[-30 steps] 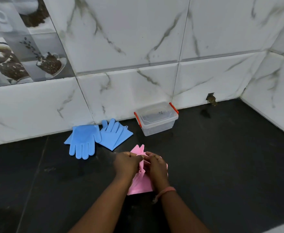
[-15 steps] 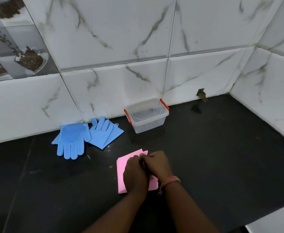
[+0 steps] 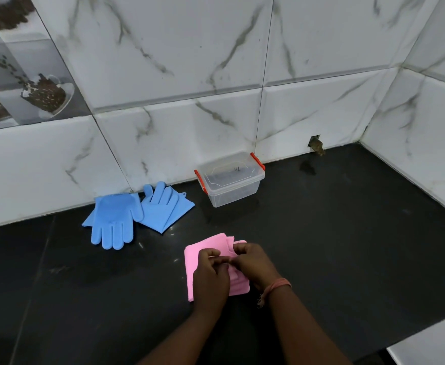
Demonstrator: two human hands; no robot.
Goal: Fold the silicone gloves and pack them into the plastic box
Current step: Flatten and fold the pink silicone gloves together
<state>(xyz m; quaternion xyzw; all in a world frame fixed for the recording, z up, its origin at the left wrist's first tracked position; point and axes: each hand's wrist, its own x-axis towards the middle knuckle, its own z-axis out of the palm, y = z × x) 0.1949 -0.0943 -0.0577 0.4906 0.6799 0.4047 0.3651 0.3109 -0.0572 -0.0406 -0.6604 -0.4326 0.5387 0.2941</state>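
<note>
Both hands (image 3: pixel 210 279) (image 3: pixel 255 264) shifted apart on pink gloves (image 3: pixel 197 250) — no writing legible.

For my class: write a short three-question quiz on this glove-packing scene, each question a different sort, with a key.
1. True or false: the lid is on the plastic box.
2. Multiple choice: what are the left hand and right hand working on? A) the blue gloves B) the pink glove C) the box
3. Fill in: the blue gloves lie on the black counter to the ____ of the box, as the camera sees it.

Key:
1. True; its red clips sit at both ends.
2. B; both hands pinch the pink glove, which lies folded on the counter.
3. Left; nobody is touching them.
</note>
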